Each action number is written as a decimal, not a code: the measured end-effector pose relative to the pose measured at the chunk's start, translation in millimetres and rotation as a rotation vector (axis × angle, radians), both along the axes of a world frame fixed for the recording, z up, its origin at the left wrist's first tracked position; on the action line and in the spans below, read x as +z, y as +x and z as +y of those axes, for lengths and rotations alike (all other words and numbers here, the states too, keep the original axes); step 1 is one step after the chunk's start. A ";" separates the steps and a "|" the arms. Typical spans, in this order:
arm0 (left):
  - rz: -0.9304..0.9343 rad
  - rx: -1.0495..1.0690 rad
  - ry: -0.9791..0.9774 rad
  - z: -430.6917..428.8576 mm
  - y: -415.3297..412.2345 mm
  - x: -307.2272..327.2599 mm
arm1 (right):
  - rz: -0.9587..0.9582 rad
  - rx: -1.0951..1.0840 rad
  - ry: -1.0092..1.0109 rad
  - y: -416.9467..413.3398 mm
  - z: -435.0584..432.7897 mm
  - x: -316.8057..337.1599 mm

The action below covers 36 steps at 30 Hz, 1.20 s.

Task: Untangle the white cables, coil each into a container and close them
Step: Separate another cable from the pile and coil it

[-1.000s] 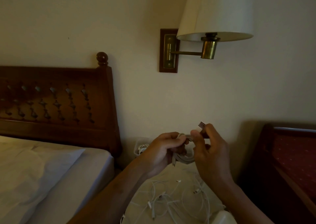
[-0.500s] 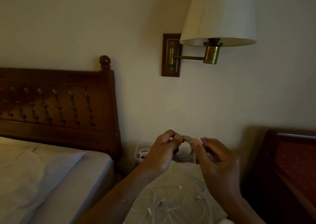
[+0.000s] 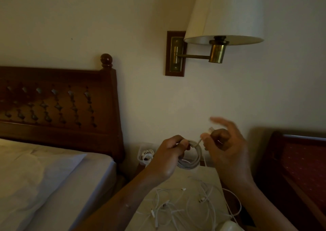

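Roughly: loose tangle of thin white cables (image 3: 185,200) lay nearest, on the pale bedside tabletop (image 3: 185,179). Above it, the left hand (image 3: 169,158) gripped a round coil of white cable (image 3: 192,158). The right hand (image 3: 227,153) pinched its plug end. Risk: if the pinch slipped, the coil could have sprung open into the tangle. The clear plastic container (image 3: 145,154) sat behind.

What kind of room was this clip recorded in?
Probably a hotel-style bedroom: a bed with a carved wooden headboard, a brass wall lamp above a bedside table, and what looks like a second bed at right.
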State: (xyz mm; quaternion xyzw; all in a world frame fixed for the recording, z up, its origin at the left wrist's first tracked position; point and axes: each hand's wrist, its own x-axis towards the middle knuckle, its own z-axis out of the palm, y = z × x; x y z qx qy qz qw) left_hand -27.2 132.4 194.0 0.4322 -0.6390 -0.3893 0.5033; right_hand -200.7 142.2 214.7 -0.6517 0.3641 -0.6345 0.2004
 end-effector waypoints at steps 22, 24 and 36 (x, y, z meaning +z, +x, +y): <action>0.077 0.036 0.026 4.1 -0.8 6.5 | 0.079 0.312 0.320 9.0 8.6 -13.7; 0.032 0.032 0.014 4.9 -1.9 4.4 | 0.044 0.298 0.306 11.4 9.3 -16.7; 0.084 -0.024 0.071 -3.0 14.3 5.0 | 0.022 0.349 0.410 -4.3 -1.6 -3.2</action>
